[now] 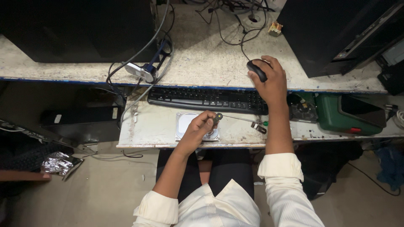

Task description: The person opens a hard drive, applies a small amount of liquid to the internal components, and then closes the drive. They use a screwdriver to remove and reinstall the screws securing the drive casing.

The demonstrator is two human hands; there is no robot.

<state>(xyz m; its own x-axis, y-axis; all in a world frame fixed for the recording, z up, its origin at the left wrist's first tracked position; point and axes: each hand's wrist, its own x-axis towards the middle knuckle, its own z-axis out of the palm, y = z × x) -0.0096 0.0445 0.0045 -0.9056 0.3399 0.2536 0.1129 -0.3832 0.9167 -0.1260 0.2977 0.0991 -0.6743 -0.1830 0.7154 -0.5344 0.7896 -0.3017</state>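
- White sleeves (pixel 280 168), rolled at the cuff, sit nearest the camera, with dark-trousered knees between them under the shelf edge.
- Foil wrapper (pixel 59 163) lies on the floor at lower left; another person's fingertip shows at the frame edge just beside it.
- Left hand (pixel 198 128) is over the pull-out shelf (pixel 151 126), fingers curled closed around the handle of a screwdriver (pixel 219 117).
- Screwdriver shaft runs right from the hand, low over the shelf, its tip near a small dark part (pixel 258 127) at the shelf's right.
- Hard drive (pixel 185 122), lid off and silver platter showing, lies flat on the shelf directly beneath the left hand, partly covered by it.
- Black keyboard (pixel 206 99) sits at the back of the shelf, just beyond the drive.
- Green box (pixel 336 115) stands to the right of the shelf, a small fan (pixel 302 110) beside it.
- Right hand (pixel 271 82) rests on the upper desk (pixel 202 59), fingers draped over a black mouse (pixel 256 69), gripping it loosely.
- Cables (pixel 145 52) trail across the desk at left, past a silver and blue clamp-like item (pixel 145 70).
- Two black computer cases (pixel 75 29) occupy the far corners of the desk.
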